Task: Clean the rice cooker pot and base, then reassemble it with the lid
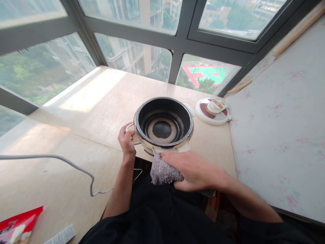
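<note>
A white electric cooker [182, 146] with a dark inner wall stands on the ledge in front of me, its top uncovered. Pale marks ring the bottom inside. My left hand [127, 139] is closed around the white side handle [130, 127] at the cooker's left. In my right hand [196, 171] is a bunched grey cloth [164, 171], held against the cooker's near outer side, just below the rim. Part of that front side is hidden behind the cloth and hand.
A round white and brown lid [213, 111] lies right of the cooker, by the flowered wall [276, 135]. A grey cable [63, 158] crosses the ledge [76, 135] at left. A red packet [22, 223] and a small box [61, 235] lie lower left. Windows border the far side.
</note>
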Motion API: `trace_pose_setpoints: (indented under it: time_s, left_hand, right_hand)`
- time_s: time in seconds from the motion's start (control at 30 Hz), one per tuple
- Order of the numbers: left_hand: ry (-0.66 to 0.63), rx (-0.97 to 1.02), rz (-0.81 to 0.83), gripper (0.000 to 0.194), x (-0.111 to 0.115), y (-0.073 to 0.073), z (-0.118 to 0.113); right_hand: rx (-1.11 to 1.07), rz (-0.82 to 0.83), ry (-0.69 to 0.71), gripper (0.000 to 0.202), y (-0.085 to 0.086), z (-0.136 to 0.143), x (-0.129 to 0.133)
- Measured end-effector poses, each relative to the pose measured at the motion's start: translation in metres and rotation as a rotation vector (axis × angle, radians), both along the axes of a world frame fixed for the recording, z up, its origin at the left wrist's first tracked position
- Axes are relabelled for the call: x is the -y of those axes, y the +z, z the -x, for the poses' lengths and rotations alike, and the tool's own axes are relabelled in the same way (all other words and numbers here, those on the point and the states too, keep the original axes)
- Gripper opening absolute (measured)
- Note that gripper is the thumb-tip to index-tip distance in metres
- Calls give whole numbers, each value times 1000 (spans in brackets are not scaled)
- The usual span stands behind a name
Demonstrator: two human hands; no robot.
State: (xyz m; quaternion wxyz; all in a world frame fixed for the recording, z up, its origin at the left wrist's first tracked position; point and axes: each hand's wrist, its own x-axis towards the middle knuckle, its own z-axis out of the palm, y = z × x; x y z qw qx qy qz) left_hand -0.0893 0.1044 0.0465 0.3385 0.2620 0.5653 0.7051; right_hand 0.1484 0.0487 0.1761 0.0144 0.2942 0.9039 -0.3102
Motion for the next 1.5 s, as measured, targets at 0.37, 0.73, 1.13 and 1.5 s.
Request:
trace_pose_setpoints:
  time_s: [0.37,0.73,1.13,1.5]
  left_hand:
    - [26,-38,68,39,7,13,-5]
    - [-18,89,85,47,20,9,-13]
    - [193,95,8,46,2,7,-31]
    - [202,132,-6,44,1,8,-29]
  right_hand:
    - [78,-205,-82,70,-6,-67,12]
    - [167,-368,-464,72,-36,-121,-5]
    - [-159,-629,-120,65,-49,-72,15]
    - [241,-247,-48,44,2,-56,-19]
